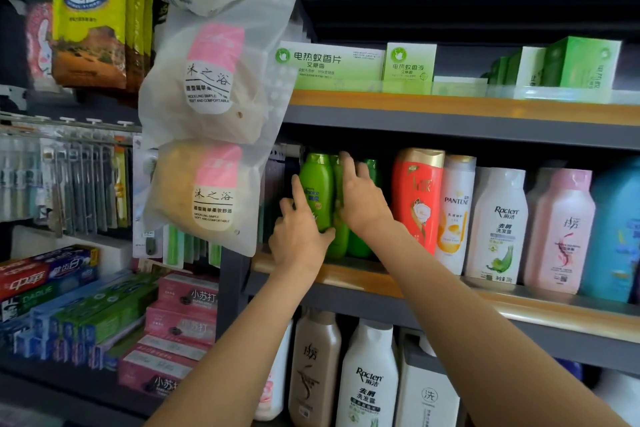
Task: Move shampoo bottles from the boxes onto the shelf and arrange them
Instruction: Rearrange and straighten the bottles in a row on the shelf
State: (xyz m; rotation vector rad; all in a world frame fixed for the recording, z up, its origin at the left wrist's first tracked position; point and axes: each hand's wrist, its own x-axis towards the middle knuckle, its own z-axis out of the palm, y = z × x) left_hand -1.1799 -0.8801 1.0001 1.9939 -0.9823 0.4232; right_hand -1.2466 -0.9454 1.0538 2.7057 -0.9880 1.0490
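Your left hand (pixel 298 236) grips the front green bottle (pixel 316 191) at the shelf (pixel 363 279) edge; your right hand (pixel 360 198) lies flat, fingers straight, on the greens behind. Push unevenly and they topple onto the red bottle (pixel 417 198) or off the lip

Head view, close, facing the shelf (pixel 450 291) front.

Dim indoor light overall, with the top of the frame from twelve to two o'clock almost black. The middle shelf's wooden edge (pixel 519 308) catches a soft sheen. Hanging plastic bags (pixel 214 107) glow pale at eleven o'clock. Wide-angle bending curves shelf lines toward the edges. Toothbrush packs (pixel 69 184) at nine o'clock and the blue bottle (pixel 616 236) at three are smeared.
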